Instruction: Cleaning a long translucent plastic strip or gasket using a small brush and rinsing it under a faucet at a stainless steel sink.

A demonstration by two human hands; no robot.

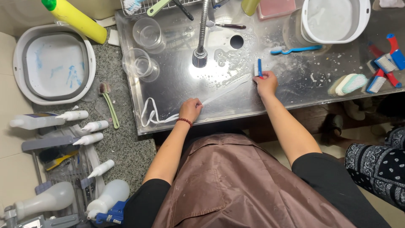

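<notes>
A white shoelace [219,92] lies stretched across the wet steel sink [295,80], with its loose end looped at the sink's front left [149,116]. My left hand [190,109] pins the lace flat near the front edge; a red bead bracelet is on that wrist. My right hand [265,82] holds a small blue-and-white brush [258,68] with its bristles at the far end of the lace. The flexible tap head [200,57] hangs over the sink between my hands.
Two clear cups [145,48] stand at the sink's left. A white basin [335,19], a blue toothbrush [295,50] and several scrub brushes [382,69] sit right. Left counter holds a grey tub [55,67], yellow bottle [76,19] and white squeeze bottles [88,126]. A person's patterned leg [379,164] is lower right.
</notes>
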